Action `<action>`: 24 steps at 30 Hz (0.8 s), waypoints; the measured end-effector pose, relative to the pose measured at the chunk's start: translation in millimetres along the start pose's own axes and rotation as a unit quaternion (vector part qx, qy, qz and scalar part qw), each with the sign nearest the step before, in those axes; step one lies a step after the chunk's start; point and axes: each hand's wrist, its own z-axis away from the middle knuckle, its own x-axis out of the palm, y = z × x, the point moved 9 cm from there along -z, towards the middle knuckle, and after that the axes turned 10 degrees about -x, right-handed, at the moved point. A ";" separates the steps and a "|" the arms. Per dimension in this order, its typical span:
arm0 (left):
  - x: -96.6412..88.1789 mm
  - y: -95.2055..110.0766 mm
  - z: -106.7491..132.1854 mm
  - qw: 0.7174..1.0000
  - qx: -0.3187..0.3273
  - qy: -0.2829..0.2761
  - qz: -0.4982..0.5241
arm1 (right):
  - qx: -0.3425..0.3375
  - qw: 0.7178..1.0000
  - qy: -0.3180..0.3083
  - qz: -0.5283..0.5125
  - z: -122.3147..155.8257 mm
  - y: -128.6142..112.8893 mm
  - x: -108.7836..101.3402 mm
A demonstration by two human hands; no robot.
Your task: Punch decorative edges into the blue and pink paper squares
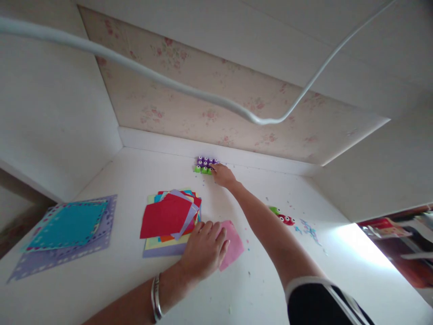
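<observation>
In the head view, my right hand [223, 175] is at mid-frame, fingertips against rounded purple-and-green pieces with eye-like spots [204, 163]; I can't tell whether they grip one. My left hand [204, 249], lower centre, lies palm-down, fingers loosely spread, over a pink paper sheet [234, 246].

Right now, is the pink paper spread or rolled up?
Spread: the pink paper lies flat on the white surface; the left hand hides part of it.

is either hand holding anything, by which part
Cannot tell: the right hand is at a small green piece; the left hand lies partly over pink paper.
</observation>
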 end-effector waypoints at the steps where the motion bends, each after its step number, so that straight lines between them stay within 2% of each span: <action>1: -2.2 -6.0 -3.9 1.000 -0.017 -0.001 -0.011 | -0.001 1.000 -0.002 0.001 -1.5 -0.3 0.7; 5: -4.2 -19.5 -12.3 0.999 -0.045 -0.015 -0.006 | -0.006 1.000 -0.001 0.003 7.9 -1.8 -1.5; 8: -1.3 -20.0 -12.7 0.999 -0.041 -0.027 0.012 | -0.015 1.000 0.007 0.000 32.0 -3.8 -6.9; 11: 0.8 -22.0 -13.1 0.997 -0.046 -0.032 0.045 | -0.004 0.998 0.039 -0.050 74.1 0.7 -15.6; 14: 2.8 -26.3 -15.0 0.993 -0.048 -0.035 0.099 | 0.060 0.978 0.100 -0.175 132.5 18.5 -22.5; 16: 5.8 -30.0 -16.6 0.988 -0.049 -0.045 0.142 | 0.104 0.945 0.155 -0.271 173.6 30.0 -23.8; 19: 11.7 -37.8 -19.1 0.970 -0.082 -0.067 0.220 | 0.156 0.861 0.220 -0.432 223.7 37.8 -13.4; 22: 12.3 -44.9 -21.1 0.940 -0.134 -0.069 0.306 | 0.181 0.768 0.258 -0.558 250.0 33.1 3.4; 24: 11.1 -47.1 -22.2 0.920 -0.161 -0.070 0.350 | 0.184 0.732 0.261 -0.602 255.1 27.4 12.9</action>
